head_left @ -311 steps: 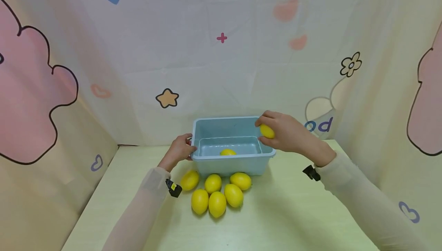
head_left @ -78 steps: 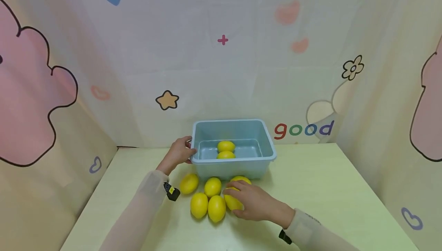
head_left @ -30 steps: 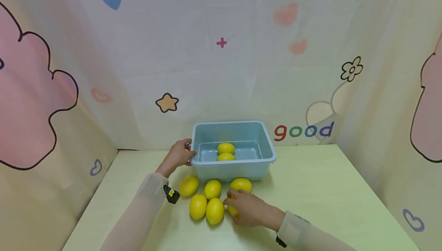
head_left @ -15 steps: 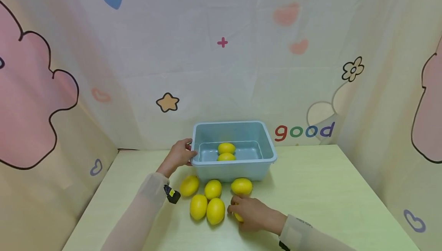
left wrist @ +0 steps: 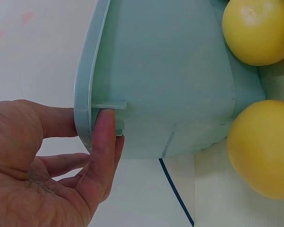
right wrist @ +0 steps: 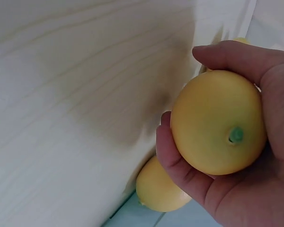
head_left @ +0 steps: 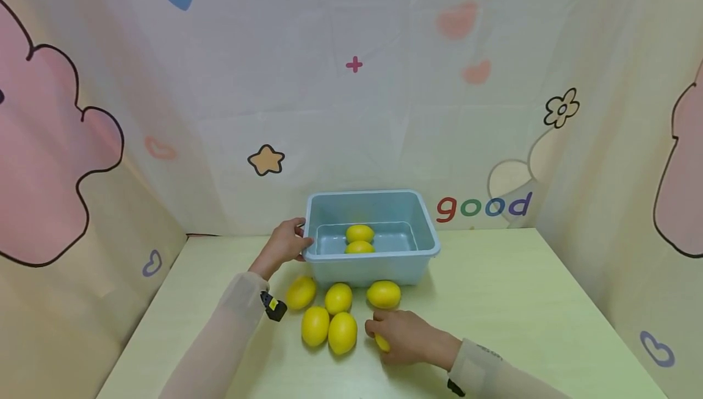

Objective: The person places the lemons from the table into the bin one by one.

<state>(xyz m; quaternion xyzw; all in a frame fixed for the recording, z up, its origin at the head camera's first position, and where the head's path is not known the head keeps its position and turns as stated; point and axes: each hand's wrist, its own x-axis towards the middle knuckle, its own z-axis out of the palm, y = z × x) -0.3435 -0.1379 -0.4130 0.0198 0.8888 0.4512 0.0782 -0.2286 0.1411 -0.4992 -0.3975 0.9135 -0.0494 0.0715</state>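
the right hand [head_left: 409, 336] curls snugly round a lemon [right wrist: 213, 118] in front of the blue bin [head_left: 369, 271] — the left hand [head_left: 284, 243] pinches that bin's rim [left wrist: 84, 66] — and the lemon is probably light, firm, slightly slick, best cupped round its wide middle

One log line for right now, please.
left hand: grips blue bin, left end | right hand: grips one lemon | in bin: two lemons visible | on table: five lemons

A pale curtain [head_left: 329, 124] printed with a star [head_left: 266, 160], a flower [head_left: 562, 108] and "good" [head_left: 479, 207] hangs behind the light table [head_left: 494, 289].
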